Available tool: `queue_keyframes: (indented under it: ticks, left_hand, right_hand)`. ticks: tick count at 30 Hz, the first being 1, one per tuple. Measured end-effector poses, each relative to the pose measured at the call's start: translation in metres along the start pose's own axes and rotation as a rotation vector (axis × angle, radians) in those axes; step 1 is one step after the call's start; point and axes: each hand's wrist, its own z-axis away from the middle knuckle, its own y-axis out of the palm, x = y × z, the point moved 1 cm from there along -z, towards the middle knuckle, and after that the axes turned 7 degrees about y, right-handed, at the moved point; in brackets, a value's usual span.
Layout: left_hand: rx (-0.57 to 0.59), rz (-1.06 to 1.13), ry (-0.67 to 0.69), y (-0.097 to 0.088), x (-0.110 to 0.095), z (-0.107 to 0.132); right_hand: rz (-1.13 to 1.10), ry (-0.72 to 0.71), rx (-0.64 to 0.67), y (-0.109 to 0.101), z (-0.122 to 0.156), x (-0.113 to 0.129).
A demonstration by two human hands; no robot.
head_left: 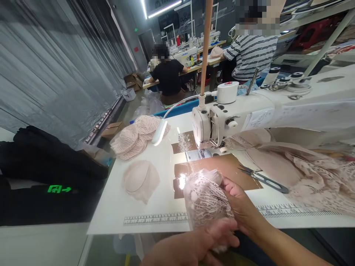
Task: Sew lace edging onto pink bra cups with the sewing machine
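One handheld lace piece (pixel 206 197), boxes (pixel 112 129) beyond

A sewing machine (pixel 262 100) and co-workers (pixel 168 79) at further machines (pixel 185 57) mark this as a sewing workshop.

Rough openwork lace cup (pixel 208 197), glossy brown sheet (pixel 222 171), smooth metal snips (pixel 273 182).

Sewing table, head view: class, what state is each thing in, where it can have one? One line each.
Lace piece, held, not flat
Right hand, closed on its right edge
Left hand, at its lower end, grip unclear
Lace pile, stacked, overlapping
Beige piece, lying apart from the lace pile
Snips, lying flat, partly on the brown patch
Sewing machine, upright, running or not unclear
Ceiling light, lit
Gray curtain, hanging in folds
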Motion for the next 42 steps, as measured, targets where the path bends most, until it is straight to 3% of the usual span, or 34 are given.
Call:
queue_keyframes:
  ticks: [3, 6, 8, 12, 16, 20, 23, 26, 29, 33, 37, 42]
  left_hand:
    - [-0.162, -0.083, 0.031, -0.003, -0.003, 0.004]
    - [-0.569, -0.389, 0.196, -0.017, -0.006, 0.004]
    - [-0.733, -0.542, 0.252, -0.023, -0.006, -0.002]
    - [-0.637, -0.173, 0.181, -0.021, 0.002, -0.026]
    - [-0.891, -0.156, 0.306, -0.016, 0.009, -0.036]
    - [-1.011, -0.202, 0.305, -0.022, 0.01, -0.032]
    - [-1.091, -0.247, 0.282, -0.027, 0.008, -0.027]
    - [-1.078, -0.261, 0.256, -0.028, 0.006, -0.025]
    - [-0.978, -0.249, 0.236, -0.026, 0.005, -0.025]
    - [-0.848, -0.292, 0.231, -0.025, 0.008, -0.023]
    - [-0.873, -0.352, 0.252, -0.03, 0.012, -0.017]
    - [-0.824, -0.385, 0.245, -0.033, 0.016, -0.015]
  right_hand:
    - [0.024, -0.027, 0.002, -0.004, 0.0, -0.001]
    - [0.102, -0.03, 0.078, -0.006, 0.003, -0.002]
    - [0.17, -0.023, 0.128, -0.004, 0.005, -0.002]
    - [0.263, -0.053, 0.146, 0.002, 0.006, -0.002]
    - [0.231, -0.092, 0.154, 0.0, 0.008, -0.007]
    - [0.555, -0.048, 0.27, -0.01, 0.012, -0.006]
    - [0.875, -0.211, 0.016, -0.026, 0.01, 0.008]
    - [1.025, -0.419, -0.197, -0.037, 0.009, 0.02]
    - [0.916, -0.528, -0.114, -0.033, 0.008, 0.023]
    - [0.881, -0.404, 0.104, -0.017, 0.004, 0.018]
    - [0.965, -0.212, 0.202, -0.015, -0.001, 0.012]
    - [0.904, -0.313, 0.187, -0.012, 0.0, 0.018]
